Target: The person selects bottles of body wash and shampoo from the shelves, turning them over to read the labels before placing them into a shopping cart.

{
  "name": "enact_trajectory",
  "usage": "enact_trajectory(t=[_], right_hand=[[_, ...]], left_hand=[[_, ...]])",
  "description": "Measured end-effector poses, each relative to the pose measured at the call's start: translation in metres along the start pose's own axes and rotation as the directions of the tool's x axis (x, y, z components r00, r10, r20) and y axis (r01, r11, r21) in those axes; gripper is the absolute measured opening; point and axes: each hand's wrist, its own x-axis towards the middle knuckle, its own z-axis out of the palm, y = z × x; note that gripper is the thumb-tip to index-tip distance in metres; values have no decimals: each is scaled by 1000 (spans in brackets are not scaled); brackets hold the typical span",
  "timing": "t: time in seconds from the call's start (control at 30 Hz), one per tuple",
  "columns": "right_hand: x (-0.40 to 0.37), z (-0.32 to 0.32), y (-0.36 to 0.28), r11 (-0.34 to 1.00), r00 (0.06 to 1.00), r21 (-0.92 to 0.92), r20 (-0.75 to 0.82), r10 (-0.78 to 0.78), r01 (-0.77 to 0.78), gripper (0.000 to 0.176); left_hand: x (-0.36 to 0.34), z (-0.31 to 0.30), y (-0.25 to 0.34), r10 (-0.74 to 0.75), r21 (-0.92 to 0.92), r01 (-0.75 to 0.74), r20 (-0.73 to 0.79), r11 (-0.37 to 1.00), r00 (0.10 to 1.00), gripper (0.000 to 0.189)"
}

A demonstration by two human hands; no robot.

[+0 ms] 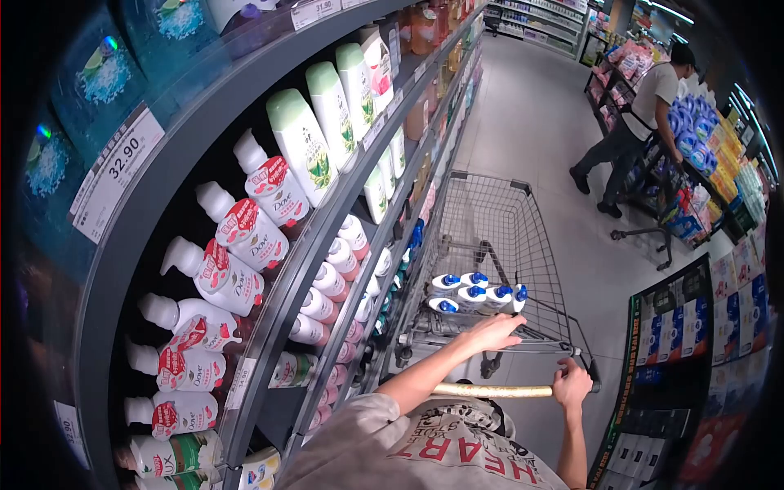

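A wire shopping cart (545, 237) stands in front of me. Several white pump bottles with blue tops (472, 291) stand together in its near part. Over the cart's near edge reaches my left hand (493, 332), its fingers stretched out to the right just below the nearest bottles. I see nothing held in it, though the underside of the palm is hidden. My right hand (572, 382) is closed around the right end of the cart's yellowish push handle (494, 391).
Along my left runs a shelf (306, 253) with Dove pump bottles (237, 282), green-capped bottles (300, 143) and price tags (117, 173). Boxed goods (674, 331) are stacked at the right. Farther up the aisle a person (645, 122) leans by a loaded cart (682, 204).
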Motion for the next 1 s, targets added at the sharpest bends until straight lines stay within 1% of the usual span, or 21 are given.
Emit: enact_trajectory(t=[0.03,0.1,0.13,0.17,0.23,0.27,0.3,0.37,0.4,0.43,0.47,0.5,0.53,0.63,0.7,0.77,0.83,0.9,0.93,1.0], right_hand=[[6,1,-2,1000,1000,8,-1,11,-11,21],[19,1,-3,999,998,-5,16,53,-53,20],[24,2,-4,998,998,-13,19,67,-66,20],[29,2,-5,998,998,-12,20,68,-67,20],[38,1,-8,997,997,-39,14,70,-69,22],[43,2,-8,997,997,-33,20,69,-68,22],[48,3,-7,998,997,-32,43,62,-60,23],[59,5,-6,998,996,-25,73,54,-52,25],[63,6,-7,996,993,-59,91,78,-73,25],[68,5,-9,992,989,-92,109,99,-89,26],[74,2,-12,993,989,-79,117,91,-82,26],[79,-2,-17,992,987,-107,137,87,-73,26],[85,-4,-20,989,984,-134,155,86,-66,26],[101,-3,-21,991,980,-126,189,65,-41,27],[114,-3,-22,993,972,-118,228,52,-25,28],[126,1,-19,996,978,-93,207,16,4,23],[139,-4,-21,996,967,-81,253,-18,40,22],[155,-5,-22,993,957,-69,283,-69,92,20],[161,-3,-21,990,943,-80,322,-86,118,22],[178,-2,-20,980,920,-93,369,-129,175,24]], left_hand=[[4,-2,2,1,8,-1,11,1000,1000,54],[10,-2,10,73,-137,-70,17,988,997,60],[16,-1,14,71,-172,-53,101,984,992,65],[20,10,10,166,-67,-164,26,984,986,66],[25,14,13,135,19,-136,53,990,989,63],[32,24,4,154,113,-152,-14,982,988,48],[36,21,4,148,116,-146,-10,982,989,48],[43,15,4,156,183,-146,-39,972,987,32],[48,16,-2,201,223,-183,-64,958,977,22],[52,18,-6,189,224,-170,-65,960,980,22],[56,16,-11,206,217,-188,-63,958,977,22],[59,10,-12,226,215,-209,-57,954,973,21],[62,7,-11,229,327,-196,-66,925,971,24],[74,-2,-16,238,361,-216,-17,907,971,26],[81,-6,-18,214,328,-187,-49,926,976,28],[89,-12,-20,209,329,-176,-66,928,976,28],[96,-17,-20,184,324,-141,-103,935,978,25],[104,-26,-20,193,244,-148,-173,958,966,23],[109,-29,-19,211,277,-145,-227,950,951,19],[117,-35,-19,171,282,-93,-268,955,948,17]])
